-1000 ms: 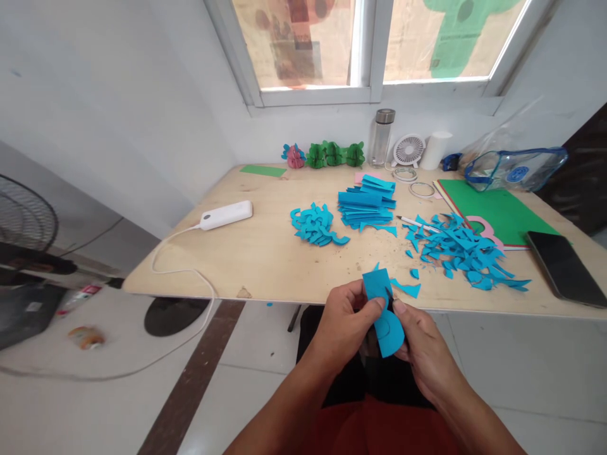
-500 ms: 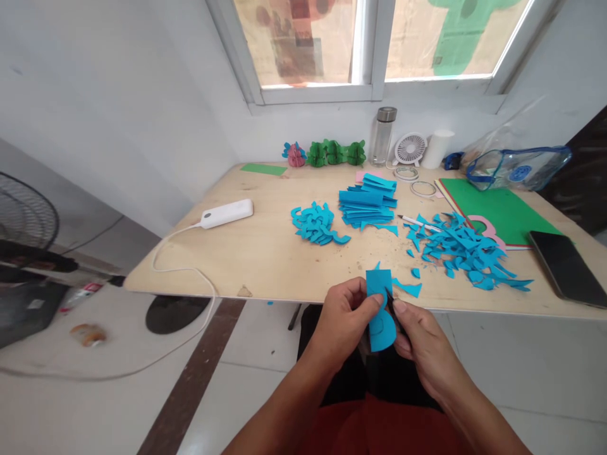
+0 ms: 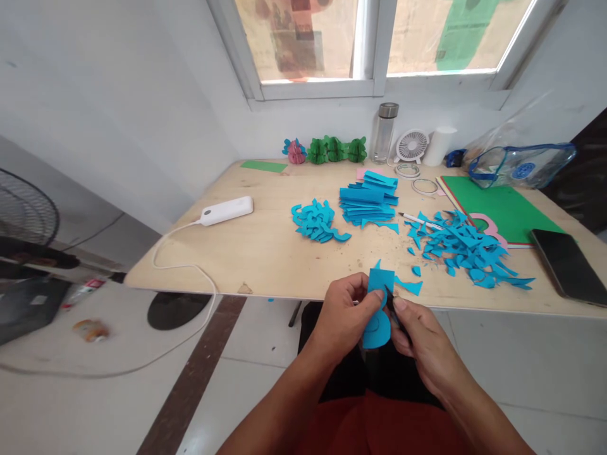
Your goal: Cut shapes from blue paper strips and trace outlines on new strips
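Note:
A blue paper piece [image 3: 378,328], partly cut to a curved outline and marked with a drawn line, is pinched between the thumb and fingers of my left hand [image 3: 345,316] at the table's front edge. My right hand [image 3: 420,328] is closed round dark scissors [image 3: 396,311], whose blades meet the right side of the paper. Beyond the hands lie a heap of curved blue cutouts [image 3: 315,221], a stack of folded blue strips [image 3: 367,202] and, to the right, a pile of blue scraps [image 3: 467,249].
A white power bank [image 3: 226,210] with a cable lies on the table [image 3: 190,268] at left. A black phone [image 3: 566,265] and green sheets [image 3: 505,208] are at right. Along the wall stand paper figures [image 3: 334,150], a bottle [image 3: 383,136] and a small fan [image 3: 411,146].
The lower, rounded part of the blue paper has swung slightly left. Both hands keep their hold, and the view has shifted slightly.

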The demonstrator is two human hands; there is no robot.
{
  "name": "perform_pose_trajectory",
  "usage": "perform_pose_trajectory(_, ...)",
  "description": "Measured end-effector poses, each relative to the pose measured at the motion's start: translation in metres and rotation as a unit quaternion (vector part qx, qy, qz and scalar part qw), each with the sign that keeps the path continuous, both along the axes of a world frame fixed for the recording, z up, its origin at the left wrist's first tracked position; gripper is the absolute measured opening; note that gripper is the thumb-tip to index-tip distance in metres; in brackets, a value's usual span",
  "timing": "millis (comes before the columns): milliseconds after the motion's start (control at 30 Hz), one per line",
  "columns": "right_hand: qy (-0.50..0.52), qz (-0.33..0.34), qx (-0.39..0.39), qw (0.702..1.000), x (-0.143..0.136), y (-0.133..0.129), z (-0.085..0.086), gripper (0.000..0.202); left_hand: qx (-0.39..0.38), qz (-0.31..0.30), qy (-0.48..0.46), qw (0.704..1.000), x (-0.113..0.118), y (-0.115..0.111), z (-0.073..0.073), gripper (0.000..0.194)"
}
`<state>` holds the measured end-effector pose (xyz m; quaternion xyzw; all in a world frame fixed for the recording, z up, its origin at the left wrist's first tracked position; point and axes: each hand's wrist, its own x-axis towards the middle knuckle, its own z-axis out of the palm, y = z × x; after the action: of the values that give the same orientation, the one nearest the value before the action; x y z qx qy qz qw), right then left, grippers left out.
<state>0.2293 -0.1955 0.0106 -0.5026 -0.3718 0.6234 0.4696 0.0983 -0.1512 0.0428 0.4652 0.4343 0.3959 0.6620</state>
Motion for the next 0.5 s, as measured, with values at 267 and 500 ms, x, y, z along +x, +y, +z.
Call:
perform_pose_trajectory(267,0.002,-0.003,-0.002,1.0,-0.0011,0.001,0.0022,0.055,0.002,-0.003,-0.002,1.0,-0.0013,-0.0011,0.0045,0.022)
perform_pose_trajectory(500,-0.008,-0.012,-0.017,1.0,-0.0007,0.0015,0.0006,0.053,-0.007,-0.001,-0.02,1.0,-0.001,-0.0011,0.0029,0.023)
